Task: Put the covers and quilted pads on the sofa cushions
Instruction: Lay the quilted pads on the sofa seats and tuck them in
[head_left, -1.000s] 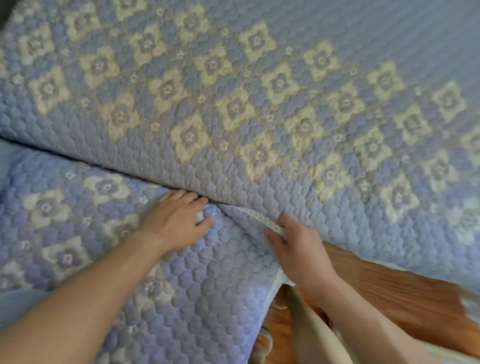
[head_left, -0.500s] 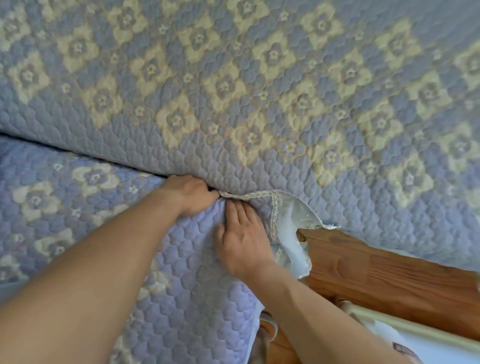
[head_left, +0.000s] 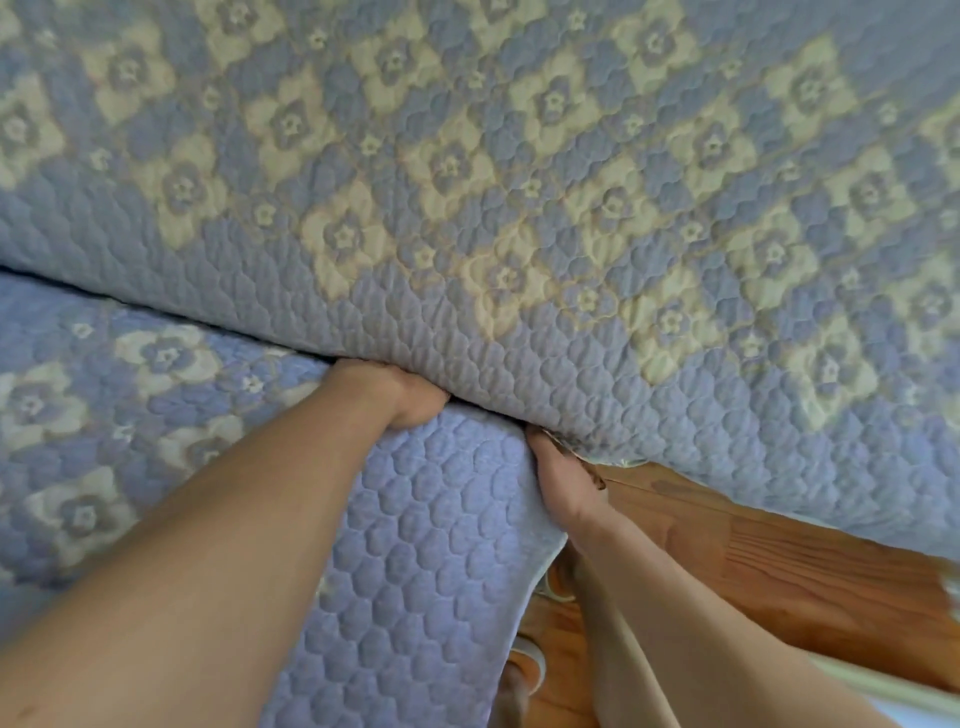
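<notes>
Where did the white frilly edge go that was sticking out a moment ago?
Both hands pushed deeper into the gap between the cushions. The right hand tucked the white edge in, so it's almost hidden. The left hand went further in too; its fingers are now out of sight. The pads stayed put.

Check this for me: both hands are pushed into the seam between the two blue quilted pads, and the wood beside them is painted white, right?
Not quite. The wood is bare orange-brown with visible grain, not painted white, as the head view shows. The rest holds: left hand and right hand are pushed into the seam between the lower pad and upper pad.
</notes>
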